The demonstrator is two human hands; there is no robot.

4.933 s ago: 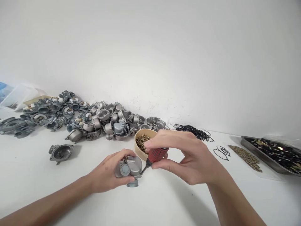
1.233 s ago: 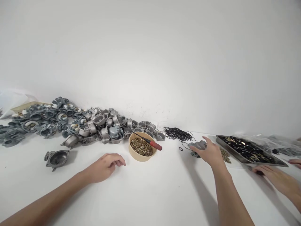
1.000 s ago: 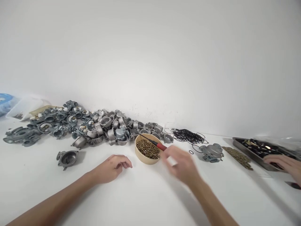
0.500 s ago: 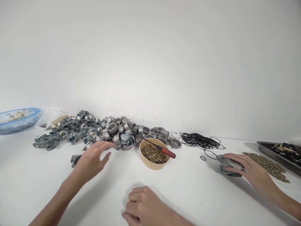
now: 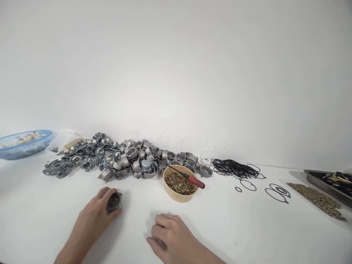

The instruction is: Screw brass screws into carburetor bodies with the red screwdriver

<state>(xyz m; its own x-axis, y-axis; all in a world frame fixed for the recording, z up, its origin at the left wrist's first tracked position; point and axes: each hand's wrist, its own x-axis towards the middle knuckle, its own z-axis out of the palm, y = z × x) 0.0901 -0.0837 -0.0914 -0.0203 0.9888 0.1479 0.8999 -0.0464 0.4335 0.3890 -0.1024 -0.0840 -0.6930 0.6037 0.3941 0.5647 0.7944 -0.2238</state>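
My left hand (image 5: 95,215) lies over a small grey metal bowl part (image 5: 113,201) on the white table, fingers curled around it. My right hand (image 5: 169,238) rests low on the table near the front edge, fingers loosely curled, nothing visible in it. Just beyond it stands a tan bowl of brass screws (image 5: 180,183) with a red-handled screwdriver (image 5: 189,178) laid across its rim. A long heap of grey carburettor parts (image 5: 123,161) runs along the wall behind.
A blue basket (image 5: 23,143) sits at the far left. Black O-rings (image 5: 233,169) are piled right of the heap, with loose rings (image 5: 276,192) nearby. A strip of brass pieces (image 5: 319,200) and a metal tray (image 5: 330,181) lie at the right.
My left hand came down onto the loose grey bowl part. Another person's hand and the assembled carburettor at the right have gone from view. My right hand has stayed put.
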